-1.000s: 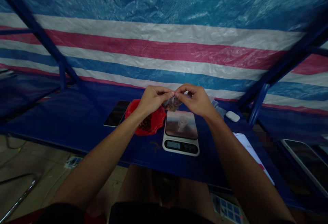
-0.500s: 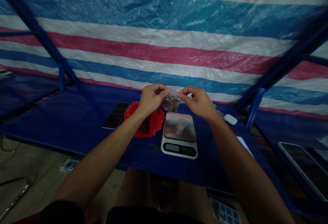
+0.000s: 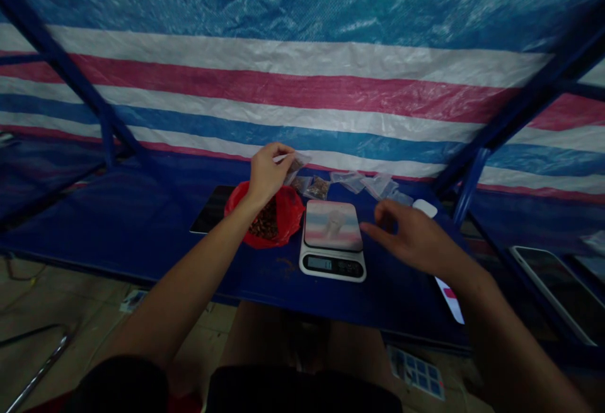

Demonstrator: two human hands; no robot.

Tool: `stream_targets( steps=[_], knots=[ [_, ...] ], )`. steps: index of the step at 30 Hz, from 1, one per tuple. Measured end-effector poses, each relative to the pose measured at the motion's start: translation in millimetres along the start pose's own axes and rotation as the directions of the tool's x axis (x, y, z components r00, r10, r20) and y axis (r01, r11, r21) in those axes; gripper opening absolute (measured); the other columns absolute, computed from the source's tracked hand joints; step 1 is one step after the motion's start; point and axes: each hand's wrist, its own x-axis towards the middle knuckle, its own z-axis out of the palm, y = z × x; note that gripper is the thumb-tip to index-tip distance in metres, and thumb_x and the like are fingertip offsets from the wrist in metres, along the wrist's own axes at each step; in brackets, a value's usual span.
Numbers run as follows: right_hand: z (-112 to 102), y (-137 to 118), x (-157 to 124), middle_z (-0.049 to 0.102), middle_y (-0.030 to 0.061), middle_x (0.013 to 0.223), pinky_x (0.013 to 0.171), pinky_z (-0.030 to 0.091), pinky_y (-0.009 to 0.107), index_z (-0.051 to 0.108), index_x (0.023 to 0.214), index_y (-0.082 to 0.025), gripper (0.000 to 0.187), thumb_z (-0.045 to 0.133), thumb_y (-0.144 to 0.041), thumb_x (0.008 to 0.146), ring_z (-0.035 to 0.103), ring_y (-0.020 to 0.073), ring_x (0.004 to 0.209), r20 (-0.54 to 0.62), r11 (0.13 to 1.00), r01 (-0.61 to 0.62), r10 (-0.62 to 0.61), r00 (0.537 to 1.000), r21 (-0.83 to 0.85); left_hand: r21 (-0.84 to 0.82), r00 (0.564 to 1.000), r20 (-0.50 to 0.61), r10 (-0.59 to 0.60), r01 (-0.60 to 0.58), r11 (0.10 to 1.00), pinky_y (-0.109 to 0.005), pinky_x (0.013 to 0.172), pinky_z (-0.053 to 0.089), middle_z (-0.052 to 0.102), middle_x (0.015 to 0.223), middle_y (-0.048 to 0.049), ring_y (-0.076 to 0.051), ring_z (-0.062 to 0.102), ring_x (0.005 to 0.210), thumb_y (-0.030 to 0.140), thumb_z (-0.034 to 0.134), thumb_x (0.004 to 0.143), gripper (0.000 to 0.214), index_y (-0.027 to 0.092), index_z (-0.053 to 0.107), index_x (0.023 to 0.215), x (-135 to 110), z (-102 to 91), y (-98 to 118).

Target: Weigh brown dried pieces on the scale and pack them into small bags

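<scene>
Two hands divide the work: the left grip [image 3: 268, 173] pinches a clear bag [image 3: 295, 169] just above the red bag [image 3: 289, 212] (dark pieces [image 3: 265, 222] inside), while the right grip [image 3: 411, 235] hovers open and empty beside the scale [image 3: 332, 241].

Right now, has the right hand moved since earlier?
Yes: the right hand has moved rightward and nearer the person, now beside the digital scale, not behind it.
</scene>
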Motion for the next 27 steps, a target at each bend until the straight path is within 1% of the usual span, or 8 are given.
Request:
stream_targets(
  steps=[3,5,11,17,19,22,25,27],
  knots=[
    [18.6,6.7,-36.9,0.070,0.0015,0.078,0.059,0.036,0.031,0.056,0.089,-0.025,0.028,0.071,-0.048,0.092,0.062,0.0192,0.065,0.149,0.993,-0.118,0.120,0.982,-0.024,0.159,0.950,0.308,-0.059,0.010,0.987,-0.036,0.089,0.059,0.082,0.093,-0.0061,-0.021,0.075,0.086,0.018,0.079,0.085,0.006,0.020,0.081,0.090,-20.3,5.5,1.3],
    [29.3,6.8,-46.8,0.069,0.0009,0.076,0.058,0.035,0.032,0.053,0.087,-0.025,0.027,0.069,-0.046,0.093,0.061,0.0188,0.064,0.215,0.984,-0.178,0.180,0.960,-0.031,0.195,0.911,0.408,-0.057,-0.025,0.980,-0.037,0.090,0.058,0.083,0.097,-0.0069,-0.022,0.076,0.088,0.021,0.080,0.086,0.008,0.021,0.083,0.093,-31.8,2.1,8.2],
    [44.9,7.4,-42.3,0.067,0.0008,0.075,0.061,0.037,0.031,0.053,0.081,-0.024,0.024,0.070,-0.039,0.090,0.059,0.0180,0.067,0.245,0.975,-0.210,0.185,0.952,0.079,0.109,0.947,0.319,0.029,-0.067,0.992,-0.039,0.104,0.055,0.083,0.113,-0.0081,-0.025,0.075,0.109,0.034,0.067,0.097,0.020,0.022,0.082,0.101,-55.7,-33.3,37.8],
    [46.4,16.3,-29.2,0.059,-0.0011,0.068,0.060,0.036,0.030,0.051,0.070,-0.023,0.029,0.071,-0.039,0.085,0.050,0.0157,0.063,0.301,0.960,-0.171,0.099,0.948,0.220,0.056,0.981,0.189,-0.051,0.042,0.998,-0.037,0.100,0.058,0.083,0.107,-0.0069,-0.024,0.076,0.103,0.042,0.067,0.098,0.024,0.023,0.081,0.099,-102.6,-72.0,65.1],
    [42.1,13.3,-31.8,0.057,-0.0014,0.066,0.058,0.035,0.030,0.051,0.069,-0.024,0.032,0.072,-0.042,0.085,0.048,0.0157,0.062,0.291,0.957,-0.185,0.116,0.950,0.223,0.072,0.987,0.129,-0.101,0.092,0.993,-0.038,0.103,0.057,0.083,0.109,-0.0058,-0.025,0.075,0.107,0.040,0.067,0.098,0.020,0.025,0.081,0.099,-136.3,-90.9,73.1],
    [35.6,3.2,-59.6,0.053,-0.0019,0.064,0.057,0.033,0.031,0.051,0.069,-0.024,0.040,0.070,-0.052,0.090,0.045,0.0154,0.060,0.196,0.926,-0.226,0.172,0.965,0.303,0.129,0.960,0.084,-0.267,0.255,0.958,-0.040,0.098,0.060,0.082,0.104,-0.0016,-0.026,0.076,0.100,0.040,0.067,0.096,0.017,0.032,0.081,0.099,-212.5,-125.6,66.3],
    [44.3,-4.8,-117.4,0.053,-0.0011,0.068,0.060,0.038,0.030,0.052,0.070,-0.024,0.050,0.064,-0.065,0.095,0.047,0.0156,0.064,0.191,0.785,-0.265,0.189,0.963,0.559,0.177,0.828,0.006,-0.561,0.552,0.815,-0.047,0.094,0.063,0.083,0.094,-0.0016,-0.031,0.078,0.094,0.051,0.069,0.089,0.021,0.034,0.082,0.089,-307.5,-154.4,36.9],
    [63.3,-4.4,-163.1,0.054,0.0004,0.066,0.060,0.041,0.032,0.058,0.069,-0.022,0.055,0.062,-0.071,0.094,0.049,0.0162,0.062,0.353,0.682,-0.348,0.140,0.925,0.643,0.174,0.681,-0.034,-0.731,0.724,0.667,-0.053,0.092,0.064,0.084,0.091,-0.0039,-0.038,0.080,0.096,0.062,0.069,0.082,0.032,0.032,0.082,0.079,-365.6,-162.7,20.9]
  ],
)
